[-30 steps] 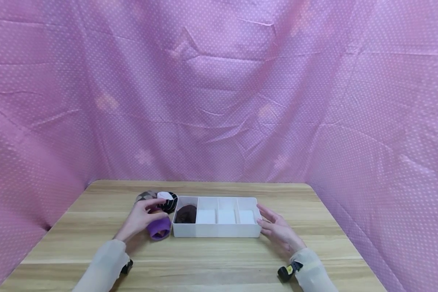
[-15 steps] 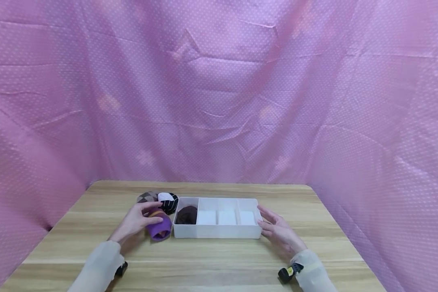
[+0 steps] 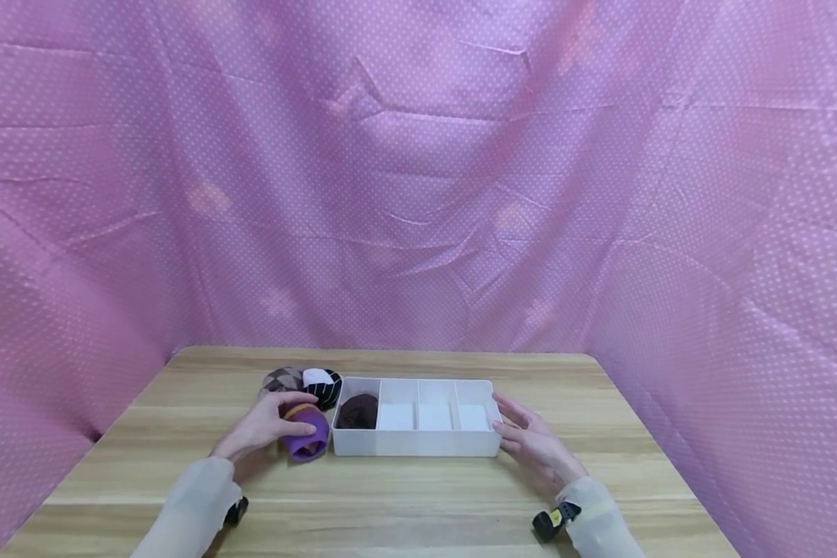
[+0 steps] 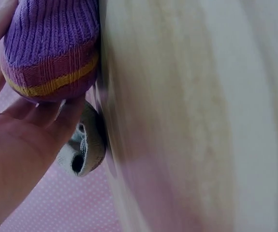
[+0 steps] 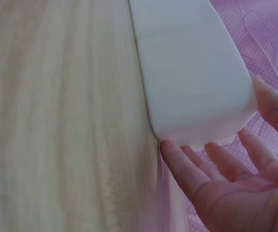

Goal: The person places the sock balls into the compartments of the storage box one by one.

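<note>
Since 1 s ago the left hand [image 3: 261,427] has slid slightly toward the person and settled lower on the purple sock roll [image 3: 305,435]; the roll sits about where it was, just left of the white divider box [image 3: 418,445]. The right hand [image 3: 530,439] has barely moved. The box, the brown sock [image 3: 358,410] in it and the other rolls are unchanged.

Left hand cups the purple sock roll, fingers curled around its top and far side; the left wrist view shows fingers [image 4: 42,113] wrapped under the roll's purple knit with its yellow stripe [image 4: 51,46]. The roll rests on the wooden table [image 3: 404,496], touching or just beside the box's left end.

Right hand is spread, fingers straight, at the box's right end; the right wrist view shows 1 fingertip [image 5: 170,150] touching the box's lower corner, holding nothing.

Box has 4 compartments; the brown sock fills the leftmost. Behind the purple roll, left of the box: an argyle sock roll [image 3: 281,379] and a black-and-white sock roll [image 3: 322,384].

The left palm is hidden under the hand. The table is blurred in the left wrist view. Both forearms are cut off at the bottom edge.
</note>
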A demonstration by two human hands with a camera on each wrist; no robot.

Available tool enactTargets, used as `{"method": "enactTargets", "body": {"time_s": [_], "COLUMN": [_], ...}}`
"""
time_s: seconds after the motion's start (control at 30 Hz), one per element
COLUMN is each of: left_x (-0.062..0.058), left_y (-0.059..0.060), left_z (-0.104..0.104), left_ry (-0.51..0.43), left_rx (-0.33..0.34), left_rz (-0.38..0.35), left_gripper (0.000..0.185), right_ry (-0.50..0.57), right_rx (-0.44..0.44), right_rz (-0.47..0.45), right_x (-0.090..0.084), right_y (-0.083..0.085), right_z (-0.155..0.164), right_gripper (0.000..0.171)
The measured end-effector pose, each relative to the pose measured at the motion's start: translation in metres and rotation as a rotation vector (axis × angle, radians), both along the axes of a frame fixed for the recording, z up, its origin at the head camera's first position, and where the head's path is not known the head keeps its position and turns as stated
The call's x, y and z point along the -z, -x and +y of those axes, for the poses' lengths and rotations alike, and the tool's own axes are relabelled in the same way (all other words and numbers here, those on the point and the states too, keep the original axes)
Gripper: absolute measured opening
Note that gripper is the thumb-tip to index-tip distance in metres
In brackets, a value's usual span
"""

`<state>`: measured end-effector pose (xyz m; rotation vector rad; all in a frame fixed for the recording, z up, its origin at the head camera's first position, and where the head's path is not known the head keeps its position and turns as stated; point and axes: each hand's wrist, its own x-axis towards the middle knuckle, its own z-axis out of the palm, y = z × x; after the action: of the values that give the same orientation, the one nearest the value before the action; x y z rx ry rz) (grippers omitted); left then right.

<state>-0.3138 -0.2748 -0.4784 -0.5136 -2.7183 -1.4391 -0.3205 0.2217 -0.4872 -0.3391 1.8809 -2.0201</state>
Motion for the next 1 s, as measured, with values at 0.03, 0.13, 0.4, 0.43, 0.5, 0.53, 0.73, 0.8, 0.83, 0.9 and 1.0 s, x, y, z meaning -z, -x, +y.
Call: {"method": "enactTargets", "body": {"time_s": [0.03,0.13,0.4,0.43,0.5,0.53,0.73,0.8,0.83,0.9,1.0], "left_x": [0.000,-0.001,-0.003,-0.003,-0.003,-0.002,-0.002,-0.004,-0.006,-0.010,-0.015], "left_y": [-0.001,-0.004,-0.010,-0.010,-0.011,-0.012,-0.017,-0.019,-0.020,-0.022,-0.023], "left_z": [0.001,0.003,0.006,0.006,0.007,0.007,0.008,0.008,0.008,0.008,0.008], "left_ry": [0.002,-0.013,0.019,0.023,0.021,0.024,0.027,0.006,-0.002,-0.015,-0.014], "left_rx": [0.012,0.017,0.044,0.042,0.033,0.027,-0.033,-0.038,-0.039,-0.046,-0.060], "left_rz": [-0.002,-0.029,-0.004,-0.001,-0.005,-0.005,0.006,0.005,0.007,0.017,0.040], "left_gripper": [0.058,0.058,0.052,0.051,0.051,0.051,0.055,0.056,0.057,0.062,0.074], "right_ry": [0.004,0.012,-0.016,-0.011,-0.008,-0.009,-0.025,-0.024,-0.020,-0.010,0.005], "right_rx": [0.001,-0.008,-0.007,-0.007,-0.009,-0.014,-0.018,-0.016,-0.015,-0.018,-0.027], "right_rz": [-0.001,0.002,0.001,-0.005,-0.010,-0.006,0.003,0.001,0.000,-0.004,-0.003], "right_x": [0.000,-0.001,-0.002,-0.002,-0.002,-0.002,0.000,0.001,0.000,0.000,0.000], "right_y": [0.000,-0.001,-0.004,-0.004,-0.004,-0.005,-0.006,-0.006,-0.006,-0.006,-0.005], "right_z": [0.000,0.001,0.004,0.004,0.005,0.005,0.008,0.009,0.009,0.010,0.011], "right_gripper": [0.073,0.075,0.074,0.074,0.074,0.074,0.073,0.073,0.073,0.073,0.073]}}
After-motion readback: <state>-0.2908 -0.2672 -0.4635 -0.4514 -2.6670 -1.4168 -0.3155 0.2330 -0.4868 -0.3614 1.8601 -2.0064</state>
